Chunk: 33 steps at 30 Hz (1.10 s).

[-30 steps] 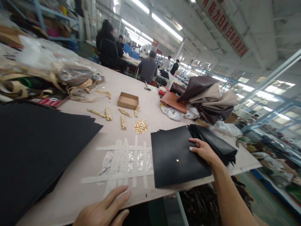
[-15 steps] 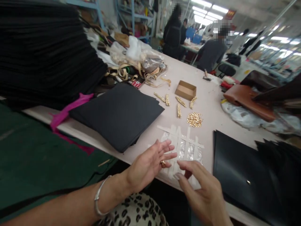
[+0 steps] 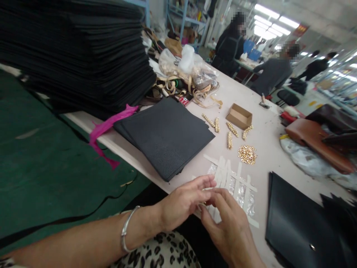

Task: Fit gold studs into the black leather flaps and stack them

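Both my left hand (image 3: 182,203) and right hand (image 3: 232,221) overlapped, fingers bent, anything held hidden, the flat stack of matte black sheets (image 3: 169,136) lying ahead-left, nearer the left, one corner toward me.

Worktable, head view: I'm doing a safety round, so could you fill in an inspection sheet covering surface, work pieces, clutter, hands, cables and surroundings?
Surface: pale table, tape strips over clear plastic beside the hands.
Work pieces: low stack of black panels; black panel with gold stud at right; loose gold pieces, rows of gold pieces, open cardboard box.
Clutter: pink strip over the table edge; brown bag at right.
Hands: left hand and right hand meet at the fingers; anything held is unclear.
Cables: dark strip above green floor; cord or strap, cannot tell.
Surroundings: people beyond the table, shelving.
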Motion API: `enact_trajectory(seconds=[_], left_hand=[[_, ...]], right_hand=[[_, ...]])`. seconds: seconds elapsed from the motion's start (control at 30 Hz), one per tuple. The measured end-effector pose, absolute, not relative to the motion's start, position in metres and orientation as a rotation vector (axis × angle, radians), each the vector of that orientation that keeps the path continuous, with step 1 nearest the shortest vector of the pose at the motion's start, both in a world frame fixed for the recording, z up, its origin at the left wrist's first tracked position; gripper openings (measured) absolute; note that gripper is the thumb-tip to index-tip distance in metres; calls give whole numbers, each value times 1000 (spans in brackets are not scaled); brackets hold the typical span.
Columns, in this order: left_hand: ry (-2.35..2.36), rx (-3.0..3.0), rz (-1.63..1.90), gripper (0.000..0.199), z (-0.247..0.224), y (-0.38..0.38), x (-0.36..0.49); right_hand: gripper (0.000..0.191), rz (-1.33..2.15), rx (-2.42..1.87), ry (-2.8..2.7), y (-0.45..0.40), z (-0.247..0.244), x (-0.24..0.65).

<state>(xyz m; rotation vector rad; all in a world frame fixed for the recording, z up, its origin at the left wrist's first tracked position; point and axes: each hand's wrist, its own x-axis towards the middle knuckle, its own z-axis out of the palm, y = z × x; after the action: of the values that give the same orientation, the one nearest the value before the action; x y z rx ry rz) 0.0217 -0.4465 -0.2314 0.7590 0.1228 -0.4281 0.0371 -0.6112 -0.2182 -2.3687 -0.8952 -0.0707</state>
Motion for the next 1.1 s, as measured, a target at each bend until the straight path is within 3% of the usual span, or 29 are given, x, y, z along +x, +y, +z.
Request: enact_trajectory(seconds=[0.2, 0.63, 0.9, 1.1], left_hand=[[104, 1120, -362, 33, -239, -433, 20], [153, 1015, -372, 28, -245, -425, 20], [174, 1059, -297, 20, -243, -430, 13], [268, 1057, -228, 15, -246, -432, 10]], right_hand=[[21, -69, -2392, -1040, -614, -207, 48], [22, 230, -2363, -1151, -605, -196, 56], [26, 107, -2467, -1283, -602, -196, 52], [27, -37, -2456, -1679, -603, -213, 64]])
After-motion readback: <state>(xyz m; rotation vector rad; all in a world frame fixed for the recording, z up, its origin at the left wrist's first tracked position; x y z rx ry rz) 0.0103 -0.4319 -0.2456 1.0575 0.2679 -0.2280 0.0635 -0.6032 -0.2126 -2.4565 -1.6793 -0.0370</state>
